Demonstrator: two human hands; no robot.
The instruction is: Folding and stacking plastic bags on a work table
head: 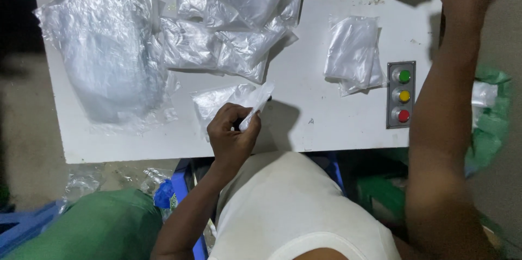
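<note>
The left hand (232, 132) is closed in a pinch grip on a small clear plastic bag (255, 106), held just above the near edge of the white table (304, 75). The bag is folded narrow, and its long axis runs up and to the right, away from the person, with the free end pointing toward the far side of the table and the lower end tucked between thumb and fingers. Just behind the hand another thin clear bag (215, 101) lies flat on the table. The right arm (451, 102) stretches forward along the right side; its hand leaves the picture at the top edge, so whether it is open or closed cannot be told. Near that arm, a grey panel with green, yellow and red buttons (401, 95) is set into the table, and a small stack of clear bags (353, 53) lies beside it. Loose crumpled plastic sheets (234, 21) cover the far middle, and a large bulging clear bag (103, 53) sits at left. Below the table are green sacks (81, 227) and a dim floor.
</note>
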